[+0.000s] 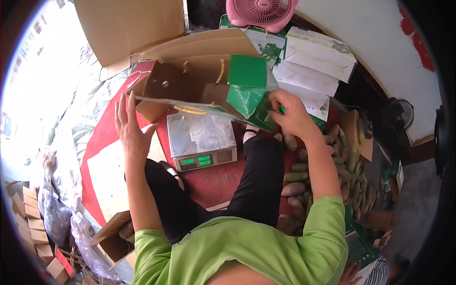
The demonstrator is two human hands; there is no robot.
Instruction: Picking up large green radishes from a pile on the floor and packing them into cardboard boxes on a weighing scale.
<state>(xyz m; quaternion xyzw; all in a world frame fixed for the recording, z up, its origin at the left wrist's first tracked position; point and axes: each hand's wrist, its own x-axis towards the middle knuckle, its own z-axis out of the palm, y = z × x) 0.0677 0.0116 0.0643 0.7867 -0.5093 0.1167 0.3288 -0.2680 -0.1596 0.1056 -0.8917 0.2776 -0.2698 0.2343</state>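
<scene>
held box (216, 90): 1 | digital scale (203, 137): 1 | pink fan (262, 10): 1 | vegetables (350, 159): many

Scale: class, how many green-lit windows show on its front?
3 on the scale: a left window, then an upper window and lower window to its right.

Your shirt (237, 247) is lime green, your trousers (262, 171) black, the mat (211, 186) red. Towards its far edge, your box (164, 85) is brown inside, with green flaps (247, 71) and yellow cords (222, 72). The scale (179, 138) is pale silver with green displays (204, 160). Along the mat's right edge, the produce (353, 159) is green and brown. Past the far edge, the fan (262, 6) is pink, the bags (316, 56) white with green leaf print.
</scene>
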